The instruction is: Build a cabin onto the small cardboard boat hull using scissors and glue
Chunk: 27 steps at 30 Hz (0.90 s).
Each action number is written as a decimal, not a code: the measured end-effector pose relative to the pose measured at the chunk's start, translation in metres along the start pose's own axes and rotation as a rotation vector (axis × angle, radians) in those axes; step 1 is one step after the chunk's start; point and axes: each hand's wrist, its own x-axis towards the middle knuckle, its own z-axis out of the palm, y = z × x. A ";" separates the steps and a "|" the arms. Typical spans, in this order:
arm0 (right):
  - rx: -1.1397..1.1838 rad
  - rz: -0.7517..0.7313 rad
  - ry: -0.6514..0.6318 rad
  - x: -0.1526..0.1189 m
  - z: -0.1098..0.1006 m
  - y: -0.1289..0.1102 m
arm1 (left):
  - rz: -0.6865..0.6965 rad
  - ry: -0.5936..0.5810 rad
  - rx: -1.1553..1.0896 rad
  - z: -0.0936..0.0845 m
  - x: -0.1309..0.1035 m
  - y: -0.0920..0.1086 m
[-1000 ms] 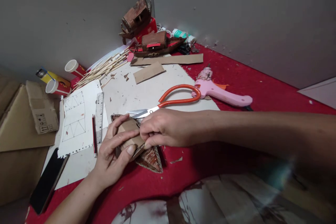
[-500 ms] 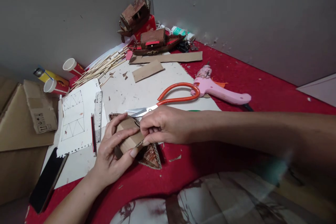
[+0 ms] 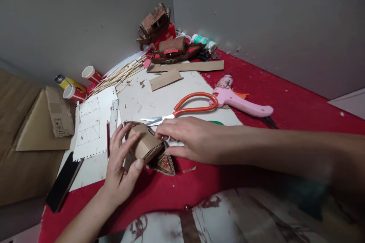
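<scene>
A small cardboard boat model lies at the front of the table, with a curved plain-cardboard roof over its middle and a brown pointed end toward me. My left hand is at its left side, fingers spread, fingertips on the roof and thumb by the roof's near edge. On the right, my right hand has thumb and fingers apart beside the roof's edge; its fingertips are partly hidden. Orange-handled scissors lie just beyond, blades toward the boat.
A pink glue gun lies right of the scissors. Behind are cardboard strips, wooden sticks and two brown boat models. Leftward are a drawing sheet, ruler, pencil, phone, paper cups and cardboard box.
Both hands have loosened: my right fingers have parted from their pinch at the roof's near corner, and my left thumb has drawn back slightly. The camera view has shifted a little.
</scene>
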 end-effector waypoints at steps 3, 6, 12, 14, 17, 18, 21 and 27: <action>-0.047 0.025 -0.003 -0.007 -0.005 -0.005 | 0.009 0.034 0.050 0.002 -0.008 0.008; -0.051 0.016 0.032 -0.011 -0.005 -0.008 | 0.057 0.068 0.124 0.008 -0.009 0.012; 0.072 -0.141 0.064 0.007 0.002 -0.005 | 0.096 0.156 0.120 0.020 -0.006 0.007; 0.111 -0.174 0.050 0.015 0.004 -0.003 | 0.110 0.176 0.094 0.022 -0.007 0.004; 0.156 -0.152 0.032 0.023 0.006 -0.001 | 0.137 0.196 0.067 0.026 -0.007 0.001; 0.174 -0.141 0.025 0.024 0.006 -0.001 | 0.151 0.205 0.062 0.027 -0.007 0.000; 0.211 -0.098 0.001 0.026 0.006 -0.002 | 0.195 0.231 0.055 0.029 -0.005 -0.001; 0.108 -0.049 0.029 0.015 -0.011 -0.003 | 0.121 0.232 0.047 0.028 -0.008 -0.003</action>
